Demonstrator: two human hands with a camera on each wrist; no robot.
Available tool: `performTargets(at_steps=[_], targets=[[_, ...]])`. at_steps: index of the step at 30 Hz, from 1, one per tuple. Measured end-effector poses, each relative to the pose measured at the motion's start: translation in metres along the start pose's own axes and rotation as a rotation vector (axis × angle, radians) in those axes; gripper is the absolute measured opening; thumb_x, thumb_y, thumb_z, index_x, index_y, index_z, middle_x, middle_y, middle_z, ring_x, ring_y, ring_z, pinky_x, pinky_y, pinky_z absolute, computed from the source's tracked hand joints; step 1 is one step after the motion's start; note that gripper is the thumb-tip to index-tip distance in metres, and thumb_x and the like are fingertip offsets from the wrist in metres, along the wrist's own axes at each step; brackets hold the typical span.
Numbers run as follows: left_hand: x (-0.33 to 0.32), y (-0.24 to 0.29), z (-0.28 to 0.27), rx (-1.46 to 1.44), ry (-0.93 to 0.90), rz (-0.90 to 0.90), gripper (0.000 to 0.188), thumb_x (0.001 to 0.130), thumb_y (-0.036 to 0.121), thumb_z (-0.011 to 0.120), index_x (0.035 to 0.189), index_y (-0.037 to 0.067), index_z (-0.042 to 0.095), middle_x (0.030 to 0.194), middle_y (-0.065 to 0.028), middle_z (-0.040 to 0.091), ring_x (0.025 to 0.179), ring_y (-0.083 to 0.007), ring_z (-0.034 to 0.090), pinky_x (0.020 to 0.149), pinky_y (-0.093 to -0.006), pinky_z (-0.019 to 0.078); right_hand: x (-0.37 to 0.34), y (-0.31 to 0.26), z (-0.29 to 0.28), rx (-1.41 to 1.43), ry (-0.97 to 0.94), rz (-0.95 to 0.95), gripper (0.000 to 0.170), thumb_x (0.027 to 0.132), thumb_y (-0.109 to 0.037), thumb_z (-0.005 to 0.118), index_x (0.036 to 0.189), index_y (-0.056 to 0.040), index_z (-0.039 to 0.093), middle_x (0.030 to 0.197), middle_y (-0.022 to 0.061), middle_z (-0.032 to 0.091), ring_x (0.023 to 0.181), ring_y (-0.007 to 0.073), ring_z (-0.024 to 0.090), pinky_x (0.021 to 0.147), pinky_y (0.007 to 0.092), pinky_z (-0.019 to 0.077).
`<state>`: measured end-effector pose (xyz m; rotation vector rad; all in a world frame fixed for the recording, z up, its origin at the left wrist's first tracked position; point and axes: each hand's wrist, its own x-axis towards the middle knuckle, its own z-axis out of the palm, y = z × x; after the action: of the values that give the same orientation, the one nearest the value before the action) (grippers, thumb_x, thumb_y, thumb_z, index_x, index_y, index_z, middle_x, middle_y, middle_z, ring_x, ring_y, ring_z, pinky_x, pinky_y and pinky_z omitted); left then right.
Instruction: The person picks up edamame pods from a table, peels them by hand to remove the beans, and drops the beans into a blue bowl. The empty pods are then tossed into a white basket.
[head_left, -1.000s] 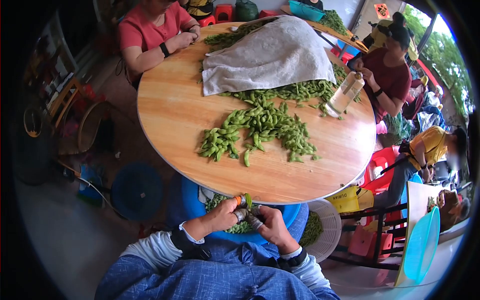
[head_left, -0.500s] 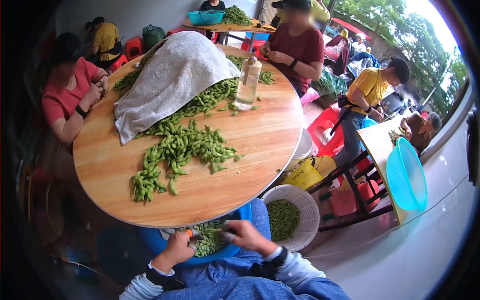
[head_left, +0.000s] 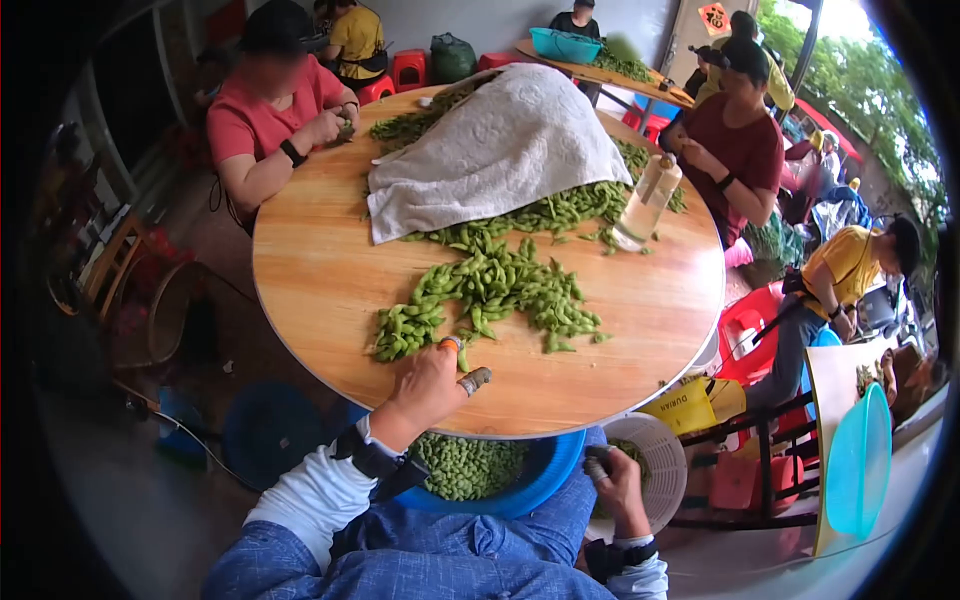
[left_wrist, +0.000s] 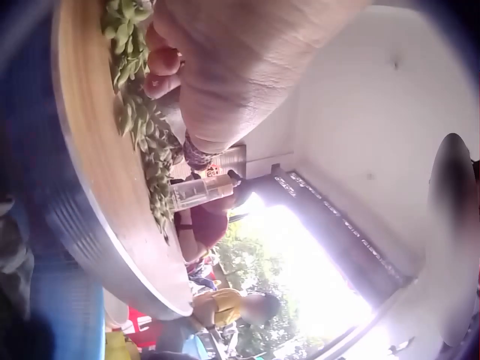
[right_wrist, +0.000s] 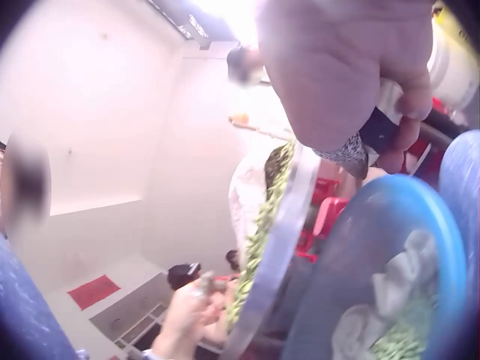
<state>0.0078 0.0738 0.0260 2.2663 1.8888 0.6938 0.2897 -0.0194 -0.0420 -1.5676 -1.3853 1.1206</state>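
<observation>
Green pods (head_left: 500, 285), plump and slightly curved, bulging along their length where the beans swell, and they're strewn in a loose, uneven heap across the near half of the round wooden table (head_left: 640, 360)! Brighter green catches the light on top, deeper shades sit in the gaps, and the trail runs back to a bigger mound under a pale towel (head_left: 510, 145). A clear bottle (head_left: 648, 205) leans into the picture on the right, pods scattered round its foot. Now look at the left hand (head_left: 425, 390), right at the front edge of the heap: the forefinger, ringed by an orange band (head_left: 450, 343), is down among the pods, the grey-wrapped thumb standing well away from it, a loose, spread reach. And the right hand (head_left: 622, 485)? Low at the white basket (head_left: 670, 475), fingers curled in, thumb wrapped too (whether anything sits in that grasp, I can't tell from either view). Between the hands, tucked below the table's rim, the blue tub (head_left: 540, 490) carries a bed of small, rounded beans (head_left: 470, 465), a duller green than the glossy pods above.
</observation>
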Motion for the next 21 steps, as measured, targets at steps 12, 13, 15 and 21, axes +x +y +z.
performTargets(at_steps=[12,13,15,21], targets=[[-0.025,-0.011,-0.009,-1.382,-0.481,-0.560,0.011,0.082,0.012,0.053,0.073,0.005,0.054,0.054,0.0002,0.050,0.044,-0.0043,0.039,0.039,-0.0182,0.0286,0.029,-0.091,0.069,0.404,-0.378,-0.062,0.023,0.081,-0.010,0.054,0.101,0.0020,0.054,0.087,0.0025,0.059,0.079,0.0076,0.051,0.070,0.0204,0.0413],[-0.033,-0.007,-0.012,-1.479,-0.531,-0.574,0.011,0.082,0.012,0.053,0.073,0.005,0.054,0.054,0.0000,0.050,0.043,-0.0043,0.038,0.038,-0.0181,0.0273,0.029,-0.092,0.071,0.453,-0.435,-0.020,0.022,0.081,-0.011,0.054,0.100,0.0011,0.055,0.086,0.0015,0.058,0.077,0.0066,0.051,0.068,0.0194,0.0404],[-0.044,-0.008,-0.009,-1.572,-0.647,-0.492,0.010,0.082,0.012,0.053,0.075,0.004,0.054,0.054,-0.0001,0.050,0.040,-0.0039,0.037,0.036,-0.0173,0.0253,0.030,-0.095,0.074,0.548,-0.544,0.064,0.020,0.082,-0.012,0.054,0.098,-0.0007,0.055,0.085,-0.0006,0.057,0.074,0.0048,0.049,0.065,0.0175,0.0385],[-0.051,-0.003,-0.008,-1.563,-0.720,-0.496,0.008,0.081,0.011,0.054,0.079,0.003,0.053,0.055,-0.0002,0.050,0.040,-0.0034,0.039,0.036,-0.0161,0.0264,0.025,-0.096,0.073,0.619,-0.559,0.116,0.014,0.080,-0.013,0.055,0.092,-0.0041,0.056,0.078,-0.0024,0.057,0.065,0.0036,0.048,0.057,0.0165,0.0353]])
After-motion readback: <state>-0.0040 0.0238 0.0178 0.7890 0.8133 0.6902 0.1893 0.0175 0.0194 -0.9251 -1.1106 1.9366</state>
